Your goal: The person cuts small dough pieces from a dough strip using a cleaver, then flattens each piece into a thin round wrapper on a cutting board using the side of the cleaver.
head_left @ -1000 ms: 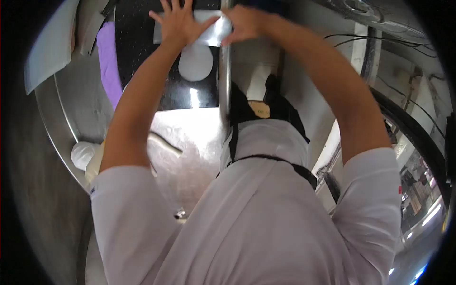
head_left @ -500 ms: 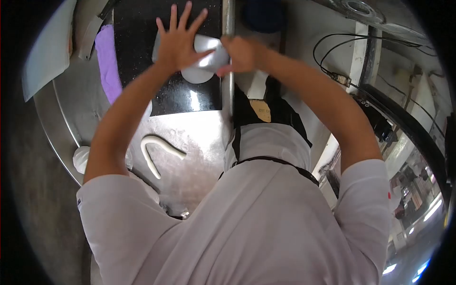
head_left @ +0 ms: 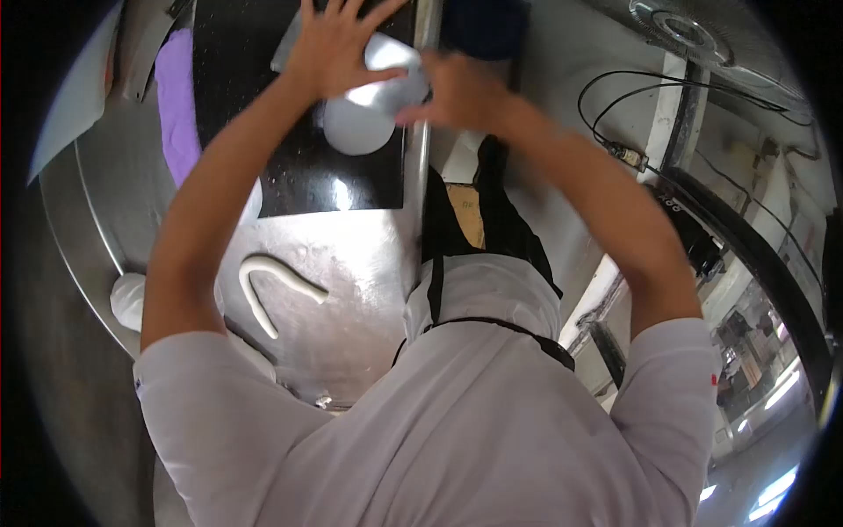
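With L hand [head_left: 329,57] fingers splayed apart over flat silvery metal blade [head_left: 392,54], long axis approx. crosswise; w/ R hand [head_left: 458,92] clamped on its R end, blurred; bodyward, partly covered, nearest R thumb: whitish round disc [head_left: 356,132] on glossy black board [head_left: 303,186]; further bodyward, bent white strip [head_left: 297,283].

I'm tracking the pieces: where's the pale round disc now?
In the head view, the pale round disc lies upper centre, toward the right side of the black board, partly hidden by the shiny metal sheet.
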